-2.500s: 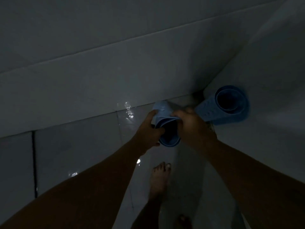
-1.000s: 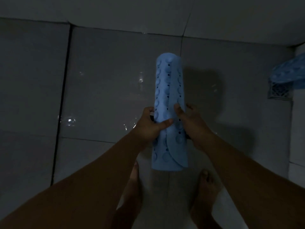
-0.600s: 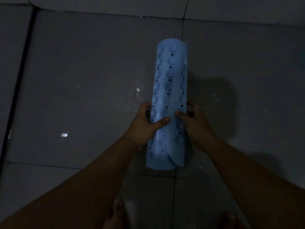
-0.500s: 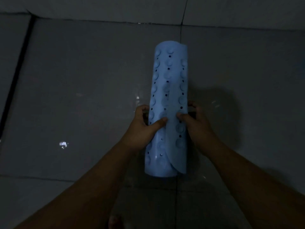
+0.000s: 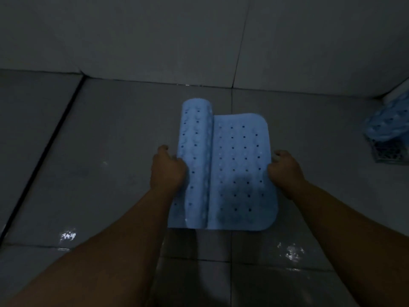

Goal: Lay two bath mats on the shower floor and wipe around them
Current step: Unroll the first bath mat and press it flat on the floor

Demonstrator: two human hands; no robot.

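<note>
A dim tiled shower, seen from above the person's own arms. Going left to right: a dark grout line [image 5: 39, 158] runs along the floor [image 5: 99, 173] at about nine o'clock. The left hand [image 5: 167, 169] has its fingers wrapped around the rolled part of a pale blue bath mat [image 5: 230, 171], which sits at the middle of the view. The roll lies on the mat's left side; to its right the mat is opened flat, dotted with small holes. The right hand [image 5: 284, 170] grips the mat's free right edge, fingers curled over it. At three o'clock, in the corner by the wall [image 5: 199, 41], a second blue mat [image 5: 387, 122] lies bunched beside a floor drain [image 5: 385, 149], well apart from the first.

To do this step well, I would judge the right hand should pin its edge low against the tiles while the left draws the roll leftward, so that the mat spreads flat without curling back. Wet glints on the floor suggest that it may slide, so pressing it down to seat the underside should help.

Half a second ago the mat was one tight upright roll with both hands close together at its middle; now the hands are spread apart and roughly half of it is unrolled.
</note>
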